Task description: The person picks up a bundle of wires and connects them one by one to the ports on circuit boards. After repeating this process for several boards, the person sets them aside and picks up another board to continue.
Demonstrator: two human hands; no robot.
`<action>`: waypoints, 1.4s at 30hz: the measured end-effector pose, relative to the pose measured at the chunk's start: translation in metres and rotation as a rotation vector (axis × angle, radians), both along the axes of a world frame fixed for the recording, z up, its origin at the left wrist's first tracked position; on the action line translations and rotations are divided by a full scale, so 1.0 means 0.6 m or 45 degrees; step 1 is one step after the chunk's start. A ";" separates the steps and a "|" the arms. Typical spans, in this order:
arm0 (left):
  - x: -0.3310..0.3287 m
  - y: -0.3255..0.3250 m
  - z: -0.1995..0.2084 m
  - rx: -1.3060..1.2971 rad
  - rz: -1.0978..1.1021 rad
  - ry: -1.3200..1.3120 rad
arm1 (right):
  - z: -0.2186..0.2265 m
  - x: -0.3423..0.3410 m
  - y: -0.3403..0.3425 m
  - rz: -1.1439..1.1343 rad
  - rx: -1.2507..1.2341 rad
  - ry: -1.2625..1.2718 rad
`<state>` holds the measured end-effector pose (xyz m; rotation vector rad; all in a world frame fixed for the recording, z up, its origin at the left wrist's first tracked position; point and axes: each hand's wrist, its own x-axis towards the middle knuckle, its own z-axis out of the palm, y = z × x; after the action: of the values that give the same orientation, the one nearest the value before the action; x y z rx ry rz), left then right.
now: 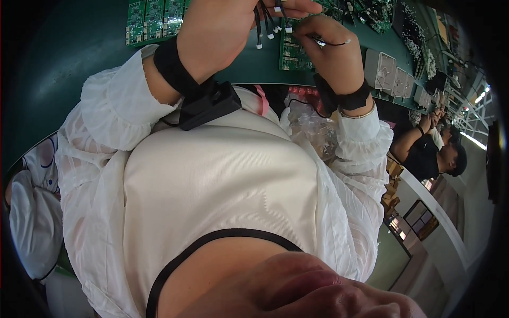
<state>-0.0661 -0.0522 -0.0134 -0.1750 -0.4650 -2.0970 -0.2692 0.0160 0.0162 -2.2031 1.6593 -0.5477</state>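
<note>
My left hand (220, 32) is at the top edge of the view, a bundle of short black cables (269, 26) with white connectors hanging from its fingers. Part of that hand is cut off by the frame. Beside it my right hand (339, 50) is closed in a pinch on a thin black cable (334, 43), whose pale tip sticks out to the right. Below the hands a green circuit board panel (293, 55) lies on the dark green table. Both wrists wear black straps, and a black box-like device (212, 106) hangs at the left one.
More green circuit boards (154, 21) lie at the upper left. A heap of boards and wires (366, 16) is at the upper right, near several white plastic housings (380, 69). A clear plastic bag (313, 127) shows below the table edge. Another person (432, 153) sits at the right.
</note>
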 end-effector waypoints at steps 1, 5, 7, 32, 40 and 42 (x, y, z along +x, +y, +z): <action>0.000 0.001 0.000 0.003 0.000 -0.001 | 0.004 0.004 0.000 -0.007 0.006 0.053; 0.002 0.008 0.004 0.065 -0.033 -0.004 | 0.010 0.005 -0.004 -0.062 0.097 0.133; 0.004 0.011 0.011 0.070 0.044 -0.305 | 0.014 0.008 -0.012 -0.142 0.249 0.082; 0.000 0.014 0.032 -0.016 0.170 -0.521 | 0.063 0.040 -0.061 -0.183 0.302 -0.320; 0.015 0.017 0.031 -0.167 0.213 -0.843 | 0.152 0.098 0.004 -0.380 -0.428 -0.103; 0.012 0.020 0.033 -0.177 0.260 -0.789 | 0.137 0.086 0.012 -0.393 0.050 -0.429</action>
<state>-0.0591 -0.0400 0.0065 0.4406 -0.9540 -1.8892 -0.2175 0.0234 0.0986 -1.7170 1.8075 -0.9021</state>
